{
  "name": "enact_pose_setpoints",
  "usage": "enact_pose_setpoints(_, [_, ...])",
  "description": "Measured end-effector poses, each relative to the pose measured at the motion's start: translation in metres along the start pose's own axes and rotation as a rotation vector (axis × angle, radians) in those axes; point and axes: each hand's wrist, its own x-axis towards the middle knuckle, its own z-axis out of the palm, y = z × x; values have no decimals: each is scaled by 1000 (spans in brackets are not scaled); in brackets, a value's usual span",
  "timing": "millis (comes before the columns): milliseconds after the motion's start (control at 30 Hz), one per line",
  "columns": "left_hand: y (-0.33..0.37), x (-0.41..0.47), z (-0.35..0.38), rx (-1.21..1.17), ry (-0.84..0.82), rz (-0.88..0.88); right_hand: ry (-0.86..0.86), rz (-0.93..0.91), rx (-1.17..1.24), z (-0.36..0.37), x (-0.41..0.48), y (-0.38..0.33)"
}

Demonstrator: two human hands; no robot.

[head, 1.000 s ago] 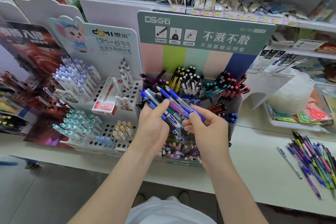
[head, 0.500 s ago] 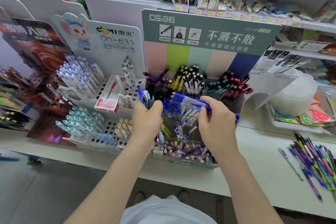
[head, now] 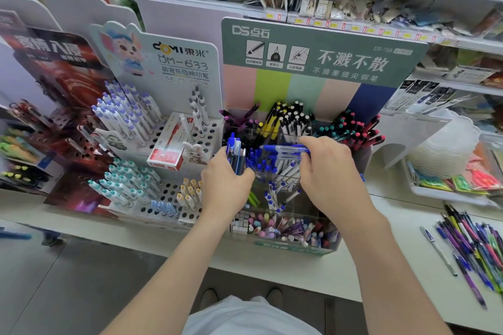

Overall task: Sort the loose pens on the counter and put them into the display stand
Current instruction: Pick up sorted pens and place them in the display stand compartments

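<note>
Grips a bundle of blue pens [head: 235, 155] upright in the left hand [head: 226, 185], hard against the left edge of the display stand [head: 288, 250]. Pinches one blue pen [head: 283, 149] level in the right hand [head: 329, 171], above the crowded middle compartment. Leaves bare counter [head: 402, 239] between stand and loose pens [head: 473, 247], well to the right. Cannot see that pile's far end, cut by the frame edge; cannot count the bundle, half hidden by fingers.

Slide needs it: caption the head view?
Left hand grips pen bundle; right hand holds blue pens over display stand.
</note>
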Motion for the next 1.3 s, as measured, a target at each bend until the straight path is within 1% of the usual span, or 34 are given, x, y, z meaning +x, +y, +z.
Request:
enact_pose_setpoints(100, [-3,8,-1,-21,-71,30,-221,33,-80,-4,21,-15])
enact_pose_setpoints(167, [-6,11,-2,-64,-113,45,-296,69,-104,-9,30,-23])
enact_pose_setpoints(233, [-8,12,-4,-104,-159,40,-321,76,-97,-13,34,-31])
enact_pose_setpoints(300, [-9,11,-4,-119,-178,55,-360,21,-102,-10,40,-38])
enact_pose_setpoints(400, [-9,7,-3,-128,-96,70,-435,-117,-87,16,49,-41])
enact_pose_setpoints(433, [-9,6,-3,-132,-57,50,-408,-146,-61,26,49,-39])
enact_pose_setpoints(500, [-8,5,-4,-156,-7,-6,-270,-180,-81,43,46,-37])
enact_pose_setpoints(600, [-5,7,-8,-293,-45,-73,-155,-268,-151,57,36,-35])
enact_pose_setpoints(700, [-3,9,-11,-422,-78,-128,-53,-251,-157,57,36,-30])
enact_pose_setpoints(733, [-3,9,-12,-440,-83,-132,-61,-246,-109,60,37,-26])
enact_pose_setpoints(800, [-2,8,-11,-456,-90,-132,-115,-178,92,60,33,-25])
enact_pose_setpoints(833, [-2,7,-11,-455,-91,-133,-84,-126,181,60,30,-24])
enact_pose_setpoints(900, [-3,6,-11,-452,-90,-134,0,-72,257,62,20,-22])
enact_pose_setpoints(1000, [-6,5,-9,-438,-98,-126,-8,-72,303,66,12,-16])
enact_pose_setpoints(1067, [-7,5,-8,-427,-103,-144,26,-25,255,64,15,-12])
enact_pose_setpoints(1100, [-7,5,-8,-427,-106,-154,17,-21,213,64,15,-13])
enact_pose_setpoints(1133, [-7,5,-8,-428,-112,-158,13,-49,202,64,13,-16])
enact_pose_setpoints(1233, [-6,6,-7,-431,-131,-150,12,-174,268,62,6,-22])
enact_pose_setpoints(1300, [-5,7,-8,-458,-123,-148,55,-177,216,65,13,-16])
